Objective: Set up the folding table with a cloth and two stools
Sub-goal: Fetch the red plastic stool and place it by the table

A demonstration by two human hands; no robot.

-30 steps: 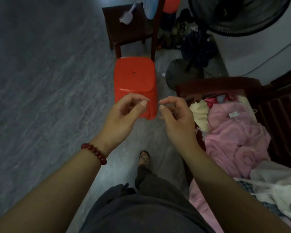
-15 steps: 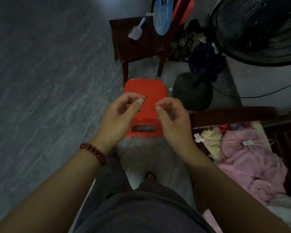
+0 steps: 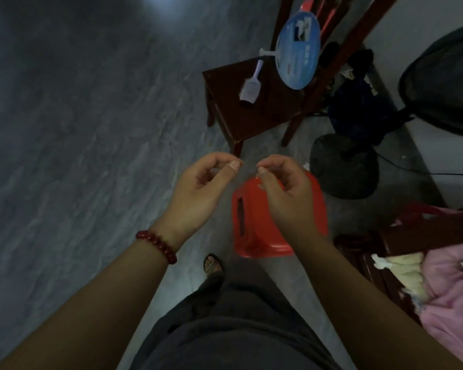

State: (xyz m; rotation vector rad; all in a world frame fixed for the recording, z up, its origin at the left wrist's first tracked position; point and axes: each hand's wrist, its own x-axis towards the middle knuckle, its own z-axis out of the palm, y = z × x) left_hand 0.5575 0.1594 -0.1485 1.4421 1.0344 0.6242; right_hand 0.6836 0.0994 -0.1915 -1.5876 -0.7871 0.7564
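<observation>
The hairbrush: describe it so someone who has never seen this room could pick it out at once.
Find the dark wooden chair on the grey floor, just beyond the red plastic stool. Two things are on its seat: a big round blue fan at the back and the hairbrush nearer the front. The hairbrush is the small, pale lilac paddle with a thin handle.

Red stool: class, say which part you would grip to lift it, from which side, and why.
Grip through the slot in the stool's side wall, coming from the person's left, which that wall faces. The stool stands upright on the floor, so the slot likely gives a firm upward hold; its smooth sloping walls offer less.
</observation>
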